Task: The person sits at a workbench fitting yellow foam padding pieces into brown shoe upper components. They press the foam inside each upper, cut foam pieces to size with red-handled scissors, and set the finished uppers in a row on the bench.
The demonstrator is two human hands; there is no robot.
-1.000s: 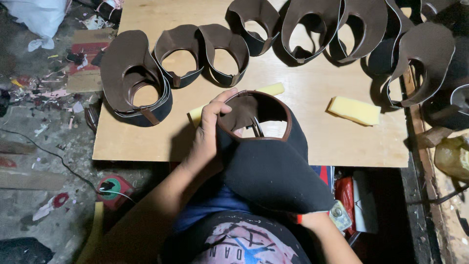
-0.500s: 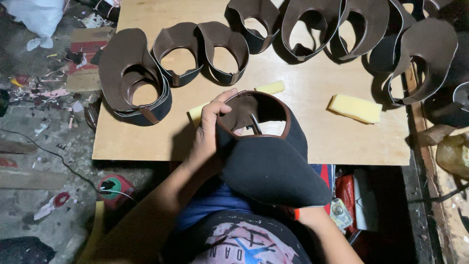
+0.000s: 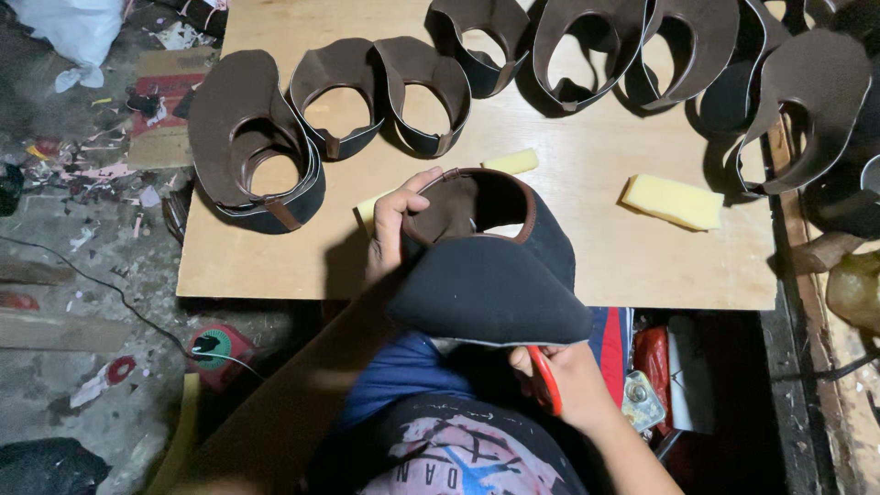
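A dark shoe upper [image 3: 490, 275] with a brown-trimmed opening is held over the near edge of the table [image 3: 587, 247]. The left hand [image 3: 392, 225] is closed on its rim at 9 o'clock, the fingers curled over the brown trim and the thumb pressed on the outside; that grip is narrow, pinching the material. The right hand [image 3: 564, 390] is seen under the piece at 5 o'clock, wrapped around the red handle of scissors [image 3: 544, 378]; the blades are hidden by the upper, so it cannot be told whether they are touching it. On the table, more brown uppers [image 3: 252, 137] are laid in a row from 10 to 2 o'clock, each standing open. A yellow sponge [image 3: 672, 202] is lying at 2 o'clock, apart from the held piece, and another yellow sponge [image 3: 511, 162] is partly covered behind it.
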